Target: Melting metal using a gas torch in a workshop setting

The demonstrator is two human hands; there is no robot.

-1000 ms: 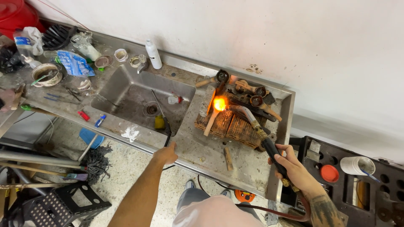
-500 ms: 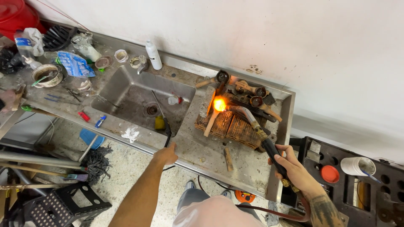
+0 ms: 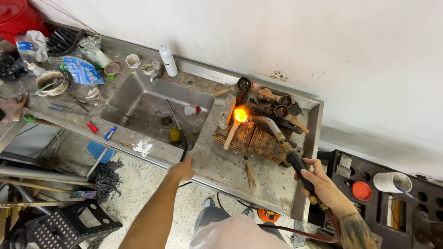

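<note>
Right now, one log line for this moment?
right hand: grips black-handled gas torch | flame on glowing orange crucible | left hand: rests on steel counter edge

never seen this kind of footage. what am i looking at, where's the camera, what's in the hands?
There is no machine here: a person works with two bare hands, and the one picture comes from a camera worn on their head, looking down.

The right hand holds a gas torch by its black handle, with a hose trailing from it. Its flame glows orange on a small dish set on bricks.

The left hand holds nothing; it rests on the front edge of a metal counter.

In the counter is a sink. Around the bricks lie several small ladles and wooden sticks. At the far left are a white bottle, cups, tools and rags.
</note>
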